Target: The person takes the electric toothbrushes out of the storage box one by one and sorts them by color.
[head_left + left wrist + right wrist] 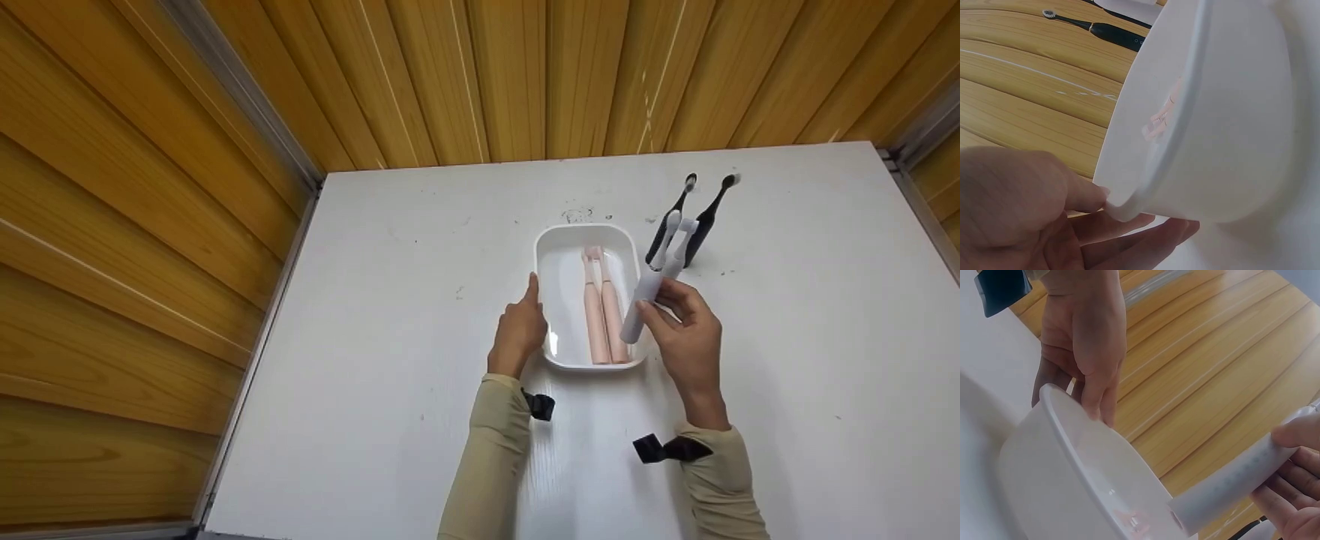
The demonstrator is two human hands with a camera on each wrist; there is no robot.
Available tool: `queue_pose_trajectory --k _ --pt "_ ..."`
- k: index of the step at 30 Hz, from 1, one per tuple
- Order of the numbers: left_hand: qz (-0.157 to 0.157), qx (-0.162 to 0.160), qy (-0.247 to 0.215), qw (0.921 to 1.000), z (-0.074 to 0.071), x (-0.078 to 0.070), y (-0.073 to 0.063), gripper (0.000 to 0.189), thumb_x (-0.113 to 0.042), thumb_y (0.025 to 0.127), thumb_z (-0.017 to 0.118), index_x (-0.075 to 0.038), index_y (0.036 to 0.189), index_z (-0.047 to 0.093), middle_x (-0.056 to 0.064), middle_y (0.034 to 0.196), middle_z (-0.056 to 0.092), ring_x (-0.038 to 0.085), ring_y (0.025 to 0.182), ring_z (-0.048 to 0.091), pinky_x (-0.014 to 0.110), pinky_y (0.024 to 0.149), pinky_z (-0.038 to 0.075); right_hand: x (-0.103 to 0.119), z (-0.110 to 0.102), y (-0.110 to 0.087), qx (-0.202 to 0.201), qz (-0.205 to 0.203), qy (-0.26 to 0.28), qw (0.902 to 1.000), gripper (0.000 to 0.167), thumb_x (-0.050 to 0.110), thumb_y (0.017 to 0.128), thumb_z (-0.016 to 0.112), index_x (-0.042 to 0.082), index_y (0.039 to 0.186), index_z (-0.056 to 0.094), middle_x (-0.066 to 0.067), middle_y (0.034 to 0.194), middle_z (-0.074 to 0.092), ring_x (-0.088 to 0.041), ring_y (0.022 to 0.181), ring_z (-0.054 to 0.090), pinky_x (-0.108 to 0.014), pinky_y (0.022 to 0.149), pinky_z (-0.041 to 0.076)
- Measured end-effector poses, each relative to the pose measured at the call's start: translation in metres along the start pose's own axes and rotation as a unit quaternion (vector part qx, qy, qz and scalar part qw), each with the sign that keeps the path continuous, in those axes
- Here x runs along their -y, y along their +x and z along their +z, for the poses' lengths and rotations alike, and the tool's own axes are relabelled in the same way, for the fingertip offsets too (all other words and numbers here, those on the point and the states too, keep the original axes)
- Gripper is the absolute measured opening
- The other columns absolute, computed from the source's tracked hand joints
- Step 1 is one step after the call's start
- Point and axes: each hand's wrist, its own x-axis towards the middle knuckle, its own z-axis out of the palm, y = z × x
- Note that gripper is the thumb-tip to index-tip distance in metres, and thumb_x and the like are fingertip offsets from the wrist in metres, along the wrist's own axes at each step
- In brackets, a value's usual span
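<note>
My right hand (pixel 686 337) grips a white electric toothbrush (pixel 640 307) by its handle, brush head up, over the right side of a white tray (pixel 561 300). In the right wrist view the handle's lower end (pixel 1202 509) overlaps the tray's edge. Two pink electric toothbrushes (pixel 595 322) lie side by side inside the tray, heads toward the back. At the tray's left side is my left hand (pixel 520 330); the left wrist view has its thumb at the rim (pixel 1185 124) and the other fingers outside, pinching the wall.
Behind my right hand a second white toothbrush (pixel 677 255) stands upright, partly hidden. Two black toothbrushes (pixel 701 232) stand just behind it. All this is on a white table (pixel 390 315), with wood-plank walls (pixel 510 82) at its back and left.
</note>
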Motion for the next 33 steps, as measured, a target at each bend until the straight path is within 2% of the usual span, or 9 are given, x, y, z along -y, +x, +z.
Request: queue_pose_trajectory --k 6,11,19,25,33 --pt "0.010 -0.004 0.015 0.9998 -0.001 0.001 0.000 0.054 -0.024 0.104 0.038 -0.026 0.154 0.019 0.016 0.114 0.068 0.017 0.068 0.060 0.031 0.064 0.047 0.000 -0.006 0.002 -0.016 -0.015 0.021 0.9995 0.037 -0.009 0.081 0.068 -0.010 0.117 0.058 -0.007 0.109 0.063 -0.016 0.101 0.064 -0.021 0.086 0.050" --pt "0.007 0.003 0.007 0.9999 -0.001 0.001 0.001 0.054 -0.024 0.104 0.038 -0.026 0.154 0.018 0.018 0.110 0.068 0.017 0.063 0.059 0.030 0.059 0.046 -0.001 -0.011 0.004 -0.033 -0.023 0.026 0.9989 0.035 -0.009 0.081 0.069 -0.010 0.115 0.059 -0.007 0.109 0.063 -0.016 0.101 0.063 -0.021 0.086 0.050" --pt "0.002 0.000 0.003 1.0000 -0.002 0.001 0.003 0.053 -0.024 0.104 0.037 -0.027 0.154 0.019 0.018 0.120 0.064 0.020 0.073 0.060 0.034 0.066 0.047 -0.005 -0.019 0.009 -0.059 -0.022 0.040 0.9972 0.036 -0.010 0.080 0.069 -0.008 0.114 0.061 -0.007 0.107 0.064 -0.016 0.099 0.064 -0.020 0.085 0.051" --pt "-0.002 0.001 0.004 1.0000 -0.002 0.001 0.004 0.053 -0.024 0.104 0.037 -0.028 0.154 0.019 0.018 0.124 0.063 0.021 0.079 0.061 0.035 0.071 0.048 -0.016 -0.027 0.013 -0.074 -0.013 0.063 0.9952 0.035 -0.011 0.079 0.070 -0.006 0.113 0.062 -0.008 0.106 0.064 -0.016 0.098 0.065 -0.020 0.083 0.051" --pt "0.001 0.001 -0.002 1.0000 -0.002 0.002 0.005 0.054 -0.024 0.104 0.037 -0.028 0.154 0.018 0.018 0.118 0.066 0.020 0.069 0.060 0.032 0.063 0.046 -0.033 -0.037 0.019 -0.082 -0.016 0.043 0.9955 0.037 -0.010 0.080 0.069 -0.005 0.116 0.060 -0.005 0.109 0.063 -0.014 0.100 0.064 -0.018 0.084 0.050"
